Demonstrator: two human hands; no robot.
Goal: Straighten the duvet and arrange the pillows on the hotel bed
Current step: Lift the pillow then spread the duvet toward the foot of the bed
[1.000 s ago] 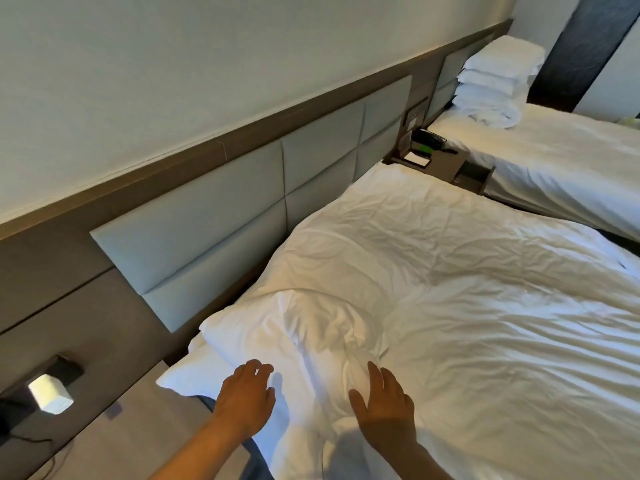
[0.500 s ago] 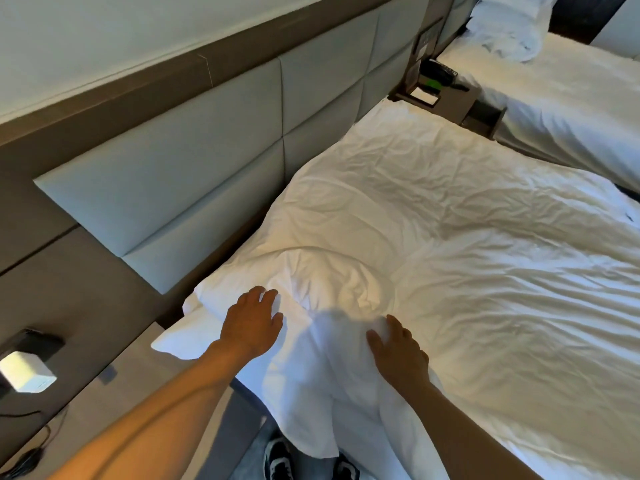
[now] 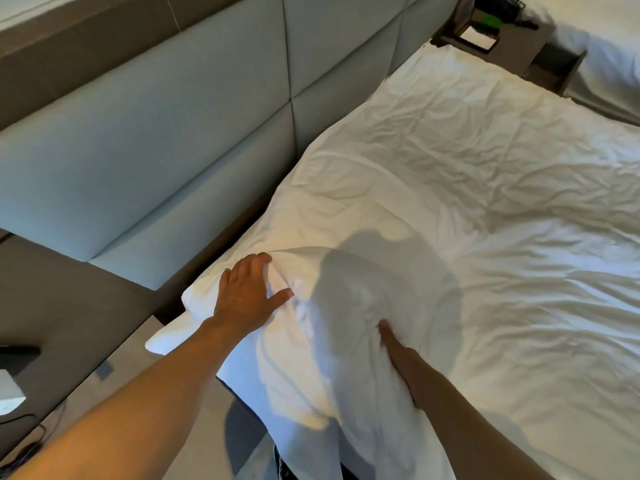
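A wrinkled white duvet (image 3: 467,188) covers the bed, and its near corner (image 3: 332,327) is bunched up and hangs over the bed's side. My left hand (image 3: 246,292) lies flat on that bunched corner near the head end, fingers spread. My right hand (image 3: 401,362) is pushed into a fold of the duvet to the right, fingers buried in the cloth; whether it grips the cloth is hidden. No pillows show on this bed.
A padded grey headboard (image 3: 173,133) runs along the wall on the left. A bedside shelf (image 3: 69,341) sits at lower left with a white cube lamp (image 3: 8,393). Between the beds stands a wooden nightstand (image 3: 512,39); a second bed (image 3: 606,64) is at far right.
The view has tilted down and closer to the bed. Both hands have slid forward over the bunched corner; the right hand has sunk deeper into the fold.
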